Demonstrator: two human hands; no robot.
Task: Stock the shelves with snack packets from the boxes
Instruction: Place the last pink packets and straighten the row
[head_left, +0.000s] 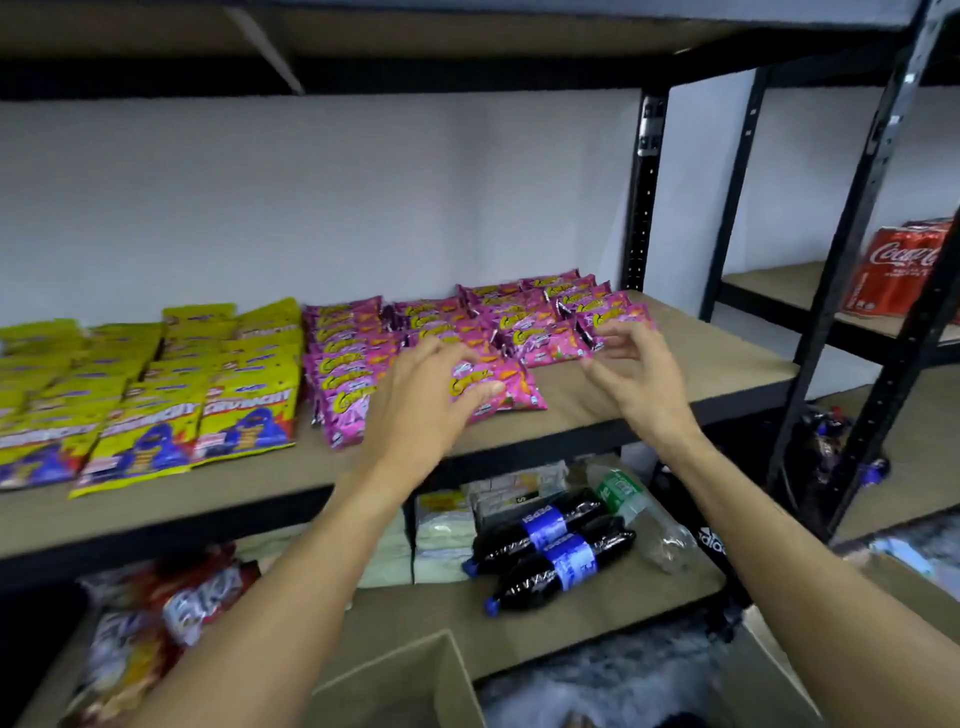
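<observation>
We're looking at the middle shelf (691, 374), and both hands are up over the pink snack packets (358, 353), which lie in overlapping rows across the board's centre and right. The left hand (423, 402) hovers with fingers spread at the left edge of one loose pink packet (514, 387) lying flat at the front of the rows. Its thumb seems to lie across the wrapper, though motion blur stops us saying whether it truly presses down. The right hand (636, 371) sits apart from the left, fingers loosely curled and gripping nothing, its fingertips just beside the front corner of the rightmost pink row. To the left, yellow-green packets (156, 400) fill the rest of the board in neat ranks, touching the pink ones. On the board below, two dark Pepsi bottles (553, 545) lie on their sides next to a clear bottle with a green label (621, 493), and red snack bags (200, 597) are piled at the left. A cardboard box (402, 680) stands open at the bottom, its contents too blurred to read. On the neighbouring rack, a red Coca-Cola pack (893, 275) stands.
</observation>
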